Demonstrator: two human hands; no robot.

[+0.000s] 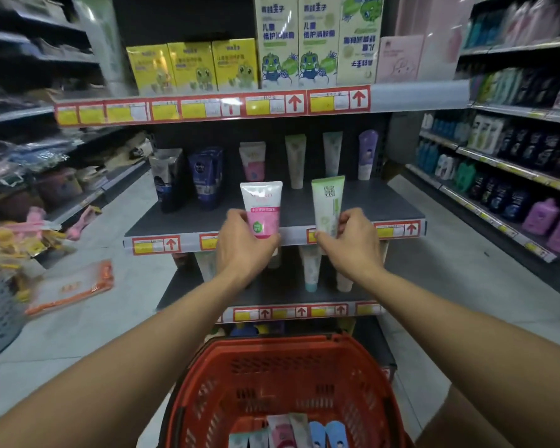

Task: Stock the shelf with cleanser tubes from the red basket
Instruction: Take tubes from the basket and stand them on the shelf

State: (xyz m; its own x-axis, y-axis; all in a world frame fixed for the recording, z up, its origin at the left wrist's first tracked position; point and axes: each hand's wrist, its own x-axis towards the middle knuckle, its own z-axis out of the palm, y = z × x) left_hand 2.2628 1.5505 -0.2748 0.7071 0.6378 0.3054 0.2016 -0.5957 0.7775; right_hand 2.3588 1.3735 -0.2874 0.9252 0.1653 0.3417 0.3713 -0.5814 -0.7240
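Red basket (pixel 282 383): nearest the camera, below the arms; several cleanser tubes (pixel 288 431) lie at its bottom.
Left hand (pixel 243 247): fingers curled round the lower end of a pink-and-white tube (pixel 262 206), held upright at the front edge of the middle shelf (pixel 385 205).
Right hand (pixel 353 244): pinches the base of a green-and-white tube (pixel 328 205), upright, just beside the pink one.
Shelf rear: a row of standing tubes, from a dark blue tube (pixel 206 179) at left to a purple tube (pixel 367 155) at right.
Upper shelf: yellow boxes (pixel 193 66).
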